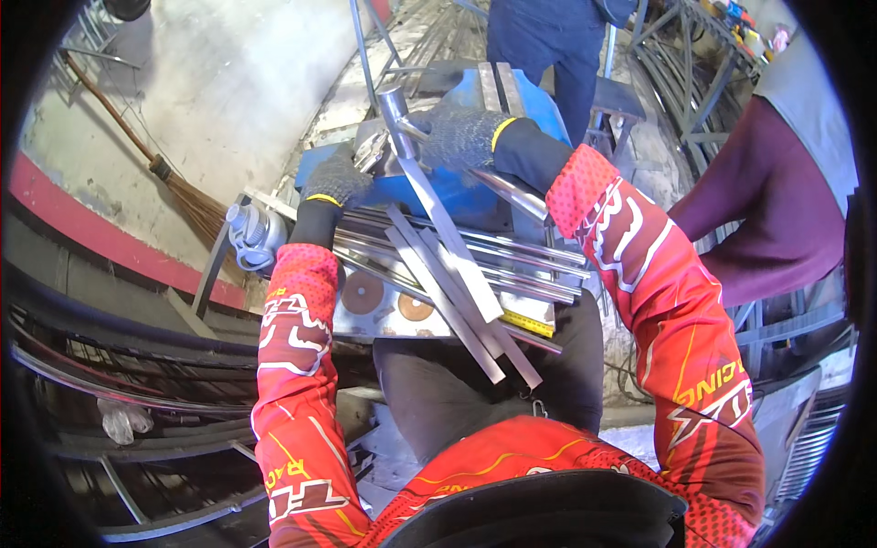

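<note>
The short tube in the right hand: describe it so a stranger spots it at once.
Start at the blue machine on the bench. Above the flat strips lying there, the gloved right hand grips a short tube. Unlike the flat strips, it is round, stands upright and shows an open end.

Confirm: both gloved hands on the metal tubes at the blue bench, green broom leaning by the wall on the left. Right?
Not quite. The head view shows the broom is brown, not green. Otherwise right: left hand and right hand, both gloved, are on the metal tubes at the blue bench.
</note>
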Available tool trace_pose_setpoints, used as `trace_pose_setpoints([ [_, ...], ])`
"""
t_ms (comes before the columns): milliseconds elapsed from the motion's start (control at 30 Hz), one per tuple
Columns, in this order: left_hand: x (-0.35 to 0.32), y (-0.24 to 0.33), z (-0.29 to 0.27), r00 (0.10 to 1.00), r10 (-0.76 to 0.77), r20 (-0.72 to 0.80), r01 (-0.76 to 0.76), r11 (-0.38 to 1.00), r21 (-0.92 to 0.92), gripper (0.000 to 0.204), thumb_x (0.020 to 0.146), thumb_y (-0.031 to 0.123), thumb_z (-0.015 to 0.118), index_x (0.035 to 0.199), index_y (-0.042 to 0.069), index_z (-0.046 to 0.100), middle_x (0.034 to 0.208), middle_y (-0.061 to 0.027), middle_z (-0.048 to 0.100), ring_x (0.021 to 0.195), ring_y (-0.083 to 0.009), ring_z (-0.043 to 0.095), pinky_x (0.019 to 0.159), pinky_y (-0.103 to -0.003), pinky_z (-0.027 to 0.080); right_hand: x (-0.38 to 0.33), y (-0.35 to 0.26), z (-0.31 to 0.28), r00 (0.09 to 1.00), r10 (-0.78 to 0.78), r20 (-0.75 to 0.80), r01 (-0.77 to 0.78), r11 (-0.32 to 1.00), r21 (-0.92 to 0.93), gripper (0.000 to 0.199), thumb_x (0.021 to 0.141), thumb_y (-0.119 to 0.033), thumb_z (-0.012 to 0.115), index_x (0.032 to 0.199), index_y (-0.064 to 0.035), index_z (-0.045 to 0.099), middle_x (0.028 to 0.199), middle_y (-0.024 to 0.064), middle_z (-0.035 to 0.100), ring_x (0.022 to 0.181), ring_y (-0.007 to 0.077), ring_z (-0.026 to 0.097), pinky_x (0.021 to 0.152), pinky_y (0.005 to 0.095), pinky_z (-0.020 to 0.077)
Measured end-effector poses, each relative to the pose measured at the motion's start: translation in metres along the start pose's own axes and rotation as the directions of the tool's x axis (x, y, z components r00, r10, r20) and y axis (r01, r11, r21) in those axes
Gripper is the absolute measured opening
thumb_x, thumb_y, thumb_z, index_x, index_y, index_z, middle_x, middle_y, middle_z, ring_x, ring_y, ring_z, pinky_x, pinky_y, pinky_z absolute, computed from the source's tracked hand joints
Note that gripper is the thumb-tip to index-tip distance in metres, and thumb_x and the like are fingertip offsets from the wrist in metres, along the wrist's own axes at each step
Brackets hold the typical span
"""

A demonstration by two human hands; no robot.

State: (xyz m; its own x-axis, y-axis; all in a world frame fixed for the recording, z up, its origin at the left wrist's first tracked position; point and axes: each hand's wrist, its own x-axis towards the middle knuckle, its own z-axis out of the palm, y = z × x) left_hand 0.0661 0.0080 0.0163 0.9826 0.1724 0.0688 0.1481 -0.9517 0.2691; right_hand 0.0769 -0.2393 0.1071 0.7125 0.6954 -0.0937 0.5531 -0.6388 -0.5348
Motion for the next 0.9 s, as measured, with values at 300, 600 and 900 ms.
trace_pose_setpoints([
  [300,0.007,0.0,0.003,0.999,0.036,-0.007,-0.036,0.999,-0.002,0.053,0.077,0.034,0.072,0.12,0.005,0.066,0.116,-0.0255,0.068,0.109,-0.0403,0.065,0.094,-0.044,0.05,-0.011,-0.01,-0.009,0.996,0.08,0.049,-0.084,0.993,0.087,0.034,0.081,-0.016,0.067,0.113,-0.0033,0.065,0.093,0.0187,0.072,0.082,0.031,0.072,0.073,0.0428,0.056],
  [600,0.005,0.002,0.002,0.998,0.056,-0.023,-0.056,0.998,0.013,0.05,0.078,0.033,0.07,0.118,0.004,0.067,0.116,-0.0268,0.068,0.11,-0.0409,0.065,0.096,-0.045,0.051,-0.015,-0.013,-0.012,0.995,0.078,0.062,-0.084,0.992,0.096,0.037,0.08,-0.014,0.066,0.117,-0.0069,0.063,0.096,0.0182,0.072,0.08,0.0305,0.072,0.071,0.0427,0.0572],
  [900,0.004,0.01,-0.003,0.999,0.017,0.042,-0.02,0.997,0.069,0.053,0.081,0.035,0.067,0.124,0.005,0.064,0.122,-0.0274,0.065,0.116,-0.0406,0.063,0.101,-0.046,0.048,-0.005,0.01,-0.001,0.996,0.033,0.08,-0.052,0.968,0.246,0.053,0.085,-0.02,0.063,0.136,-0.0052,0.053,0.074,0.0105,0.061,0.052,0.0225,0.062,0.047,0.0367,0.0543],
])
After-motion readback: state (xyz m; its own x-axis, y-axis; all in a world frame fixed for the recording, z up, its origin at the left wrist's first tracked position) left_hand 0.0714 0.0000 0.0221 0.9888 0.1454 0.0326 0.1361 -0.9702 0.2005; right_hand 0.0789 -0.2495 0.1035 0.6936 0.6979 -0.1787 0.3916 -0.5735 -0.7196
